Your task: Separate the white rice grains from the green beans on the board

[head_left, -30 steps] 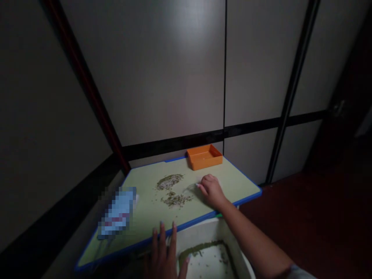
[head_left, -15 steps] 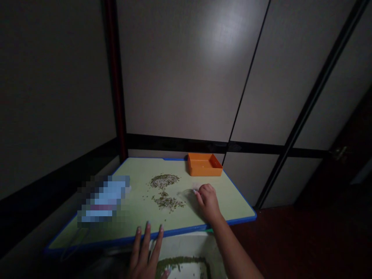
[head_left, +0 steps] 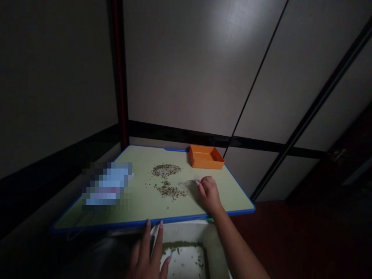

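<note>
Your right fingers pinch the clear utensil beside the grains on the bench, left fingers spread and holding nothing; it's probably light and slick, so grip its end firmly.

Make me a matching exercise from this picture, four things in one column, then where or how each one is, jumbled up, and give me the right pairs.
Column one:
1. orange tray
2. white tub
3. left hand
4. right hand

Column two:
A. holding a see-through thing
B. green bits inside it
C. at the far right of the table
D. fingers spread

Right pairs: 1-C, 2-B, 3-D, 4-A.
</note>
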Available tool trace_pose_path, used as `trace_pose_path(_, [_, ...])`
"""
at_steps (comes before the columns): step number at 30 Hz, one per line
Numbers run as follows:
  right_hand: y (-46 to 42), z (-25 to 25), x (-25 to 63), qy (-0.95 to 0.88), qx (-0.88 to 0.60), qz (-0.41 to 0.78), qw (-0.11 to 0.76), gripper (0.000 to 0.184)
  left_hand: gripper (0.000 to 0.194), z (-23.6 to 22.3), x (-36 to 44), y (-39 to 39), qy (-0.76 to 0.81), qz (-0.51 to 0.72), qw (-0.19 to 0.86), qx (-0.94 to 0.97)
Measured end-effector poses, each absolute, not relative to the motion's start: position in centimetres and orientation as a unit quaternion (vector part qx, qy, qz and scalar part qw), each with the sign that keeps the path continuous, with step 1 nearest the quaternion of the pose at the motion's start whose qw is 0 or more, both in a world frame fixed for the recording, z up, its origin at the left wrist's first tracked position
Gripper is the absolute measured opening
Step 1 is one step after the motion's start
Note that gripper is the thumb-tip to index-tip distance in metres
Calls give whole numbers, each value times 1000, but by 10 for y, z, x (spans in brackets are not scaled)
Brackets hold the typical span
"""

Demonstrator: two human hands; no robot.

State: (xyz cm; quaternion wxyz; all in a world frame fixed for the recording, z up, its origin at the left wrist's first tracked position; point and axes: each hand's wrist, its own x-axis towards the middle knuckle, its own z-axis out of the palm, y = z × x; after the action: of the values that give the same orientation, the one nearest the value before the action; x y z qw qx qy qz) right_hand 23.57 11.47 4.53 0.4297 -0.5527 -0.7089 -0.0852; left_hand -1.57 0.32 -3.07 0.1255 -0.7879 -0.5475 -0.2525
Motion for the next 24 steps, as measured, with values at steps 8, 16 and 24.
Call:
trace_pose_path(8, [114, 48, 236, -699, -562, -75, 437, 28, 55, 19, -5, -9, -638, -43, -82, -764])
trace_pose_path(16, [121, 56, 230, -702, -587, -86, 395, 26, 74, 29, -5, -8, -645, -6, -103, -757])
trace_pose_path(24, [166, 98, 201, -672, -606, -6, 426, 33, 66, 36, -1, -14, -662, -5, -140, -736])
